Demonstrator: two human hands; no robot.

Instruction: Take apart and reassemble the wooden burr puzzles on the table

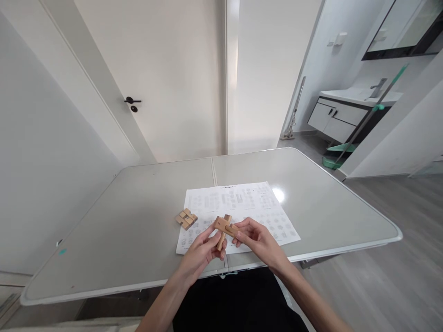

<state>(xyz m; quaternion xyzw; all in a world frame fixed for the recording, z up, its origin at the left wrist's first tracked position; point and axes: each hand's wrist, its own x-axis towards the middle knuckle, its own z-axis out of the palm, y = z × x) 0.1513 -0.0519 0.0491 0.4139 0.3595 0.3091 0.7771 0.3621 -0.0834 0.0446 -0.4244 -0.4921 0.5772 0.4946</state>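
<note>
while paper (238,198) lies beneath, crossed wooden pieces (224,225), between fingers (245,238)

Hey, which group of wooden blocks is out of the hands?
The group straddling the left edge of the sheet; the other blocks are held between the left hand and right hand.

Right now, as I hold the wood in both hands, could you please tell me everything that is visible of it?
The held wood is light brown and looks made of short bars. One slants down to the right and bears a small dark mark; another crosses it, its ends showing above and below. Whether they are locked together cannot be told. The left hand and right hand grip it, above the paper; they partly hide it.
</note>
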